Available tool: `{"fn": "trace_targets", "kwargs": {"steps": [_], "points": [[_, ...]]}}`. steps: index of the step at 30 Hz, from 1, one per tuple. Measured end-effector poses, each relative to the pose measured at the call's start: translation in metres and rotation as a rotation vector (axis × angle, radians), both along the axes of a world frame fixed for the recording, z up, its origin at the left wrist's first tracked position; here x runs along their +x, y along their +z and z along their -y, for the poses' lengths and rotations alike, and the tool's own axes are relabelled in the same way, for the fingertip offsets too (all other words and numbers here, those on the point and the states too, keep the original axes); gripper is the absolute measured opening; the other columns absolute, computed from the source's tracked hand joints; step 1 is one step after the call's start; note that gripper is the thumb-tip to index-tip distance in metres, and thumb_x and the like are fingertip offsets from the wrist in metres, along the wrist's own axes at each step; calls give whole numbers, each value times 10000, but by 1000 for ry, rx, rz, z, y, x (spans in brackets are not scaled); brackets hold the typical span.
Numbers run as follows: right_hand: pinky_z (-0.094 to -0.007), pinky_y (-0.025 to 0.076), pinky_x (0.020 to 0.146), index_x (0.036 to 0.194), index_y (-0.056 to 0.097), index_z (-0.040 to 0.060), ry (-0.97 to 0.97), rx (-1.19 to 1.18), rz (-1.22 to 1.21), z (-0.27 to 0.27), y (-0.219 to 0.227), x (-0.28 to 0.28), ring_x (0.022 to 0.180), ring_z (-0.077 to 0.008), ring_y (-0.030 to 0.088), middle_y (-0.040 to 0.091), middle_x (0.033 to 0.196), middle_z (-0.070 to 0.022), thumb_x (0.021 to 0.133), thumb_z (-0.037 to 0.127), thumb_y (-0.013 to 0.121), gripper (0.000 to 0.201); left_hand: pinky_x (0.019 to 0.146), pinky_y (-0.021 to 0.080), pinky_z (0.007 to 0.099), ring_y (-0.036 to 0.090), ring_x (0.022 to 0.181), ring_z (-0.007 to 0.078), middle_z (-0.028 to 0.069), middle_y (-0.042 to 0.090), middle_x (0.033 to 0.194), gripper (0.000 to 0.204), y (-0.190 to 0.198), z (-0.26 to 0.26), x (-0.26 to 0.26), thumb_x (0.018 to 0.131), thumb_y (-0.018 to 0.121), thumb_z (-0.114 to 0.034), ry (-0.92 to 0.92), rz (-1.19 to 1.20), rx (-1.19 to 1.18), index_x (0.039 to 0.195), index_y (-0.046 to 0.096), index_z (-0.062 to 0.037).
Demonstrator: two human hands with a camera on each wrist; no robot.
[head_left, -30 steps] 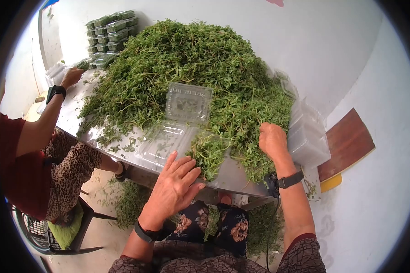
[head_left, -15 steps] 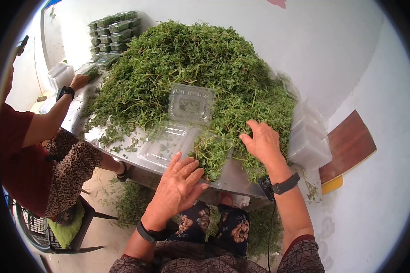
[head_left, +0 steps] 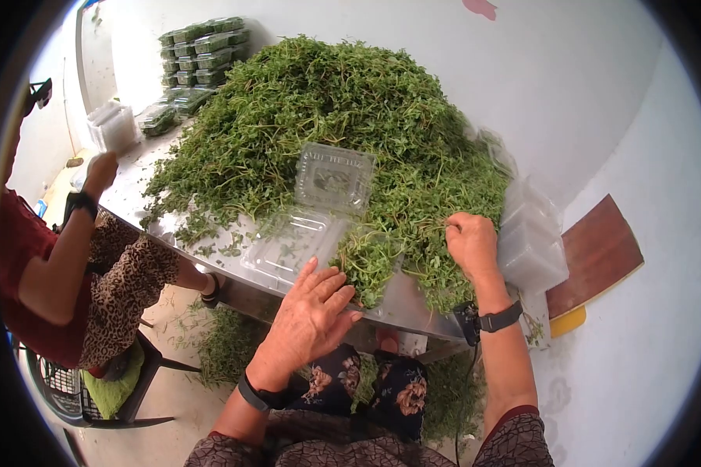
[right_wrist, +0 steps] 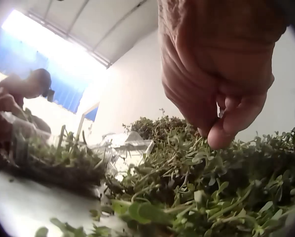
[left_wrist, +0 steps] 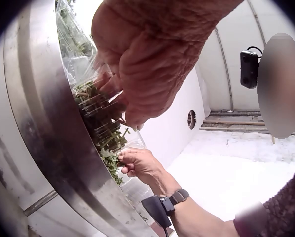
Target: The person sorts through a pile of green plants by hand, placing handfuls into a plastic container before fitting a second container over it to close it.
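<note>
My left hand [head_left: 308, 319] rests its straight fingers on the near side of a clear plastic box [left_wrist: 100, 116] filled with leafy green sprigs, at the table's front edge. To the right, my right hand [head_left: 473, 243] has its fingers curled into the near slope of a big heap of greens [head_left: 335, 101]. In the right wrist view, the thumb and fingertips pinch sprigs at the heap's surface. A flat, clear plastic half [head_left: 292, 241] lies left of the filled box. Behind it, an embossed clear lid [head_left: 333, 179] leans against the heap.
Nested clear boxes [head_left: 530, 241] stand at the table's right end, beside a reddish-brown board [head_left: 596, 253]. Filled boxes [head_left: 202, 54] are stacked at the back left, near more empty boxes [head_left: 113, 127]. Another person [head_left: 51, 272] sits at the left by the table.
My right hand spread its fingers half a second ago, then moved slightly right and curled them into the heap. The left hand stays at the box. The other person's hand has drawn back from the boxes.
</note>
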State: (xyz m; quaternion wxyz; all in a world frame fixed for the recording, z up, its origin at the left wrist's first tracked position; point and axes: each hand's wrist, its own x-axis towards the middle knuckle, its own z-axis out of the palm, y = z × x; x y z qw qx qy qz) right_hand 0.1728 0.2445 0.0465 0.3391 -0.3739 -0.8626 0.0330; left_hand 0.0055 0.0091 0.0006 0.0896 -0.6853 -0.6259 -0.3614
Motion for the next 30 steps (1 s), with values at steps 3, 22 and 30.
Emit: {"fn": "trace_targets", "kwargs": {"steps": [3,22,30], "points": [[-346,523,551,821,699,-1,26,-253,-209,1,4,11,556,-248,643,670,683,-145,778,63,623,108,1101,337,509,556,1137,336,160,625,1107,329,-1,-1,2,773,721,-172,4,2,11,1042,640,-1],[-185,453,426,996,655,-42,314,-806,-785,52,50,27,516,-90,616,694,796,-112,877,81,619,175,1101,332,523,547,1159,344,165,620,1136,336,-4,-3,5,775,717,-143,-12,26,34,1067,636,2],[-201,483,461,1034,629,-62,385,-848,-700,97,52,-13,574,-100,641,681,829,-95,906,78,588,194,1103,331,525,545,1171,349,171,614,1163,338,-4,-3,5,783,712,-129,-11,44,33,1082,633,7]]}}
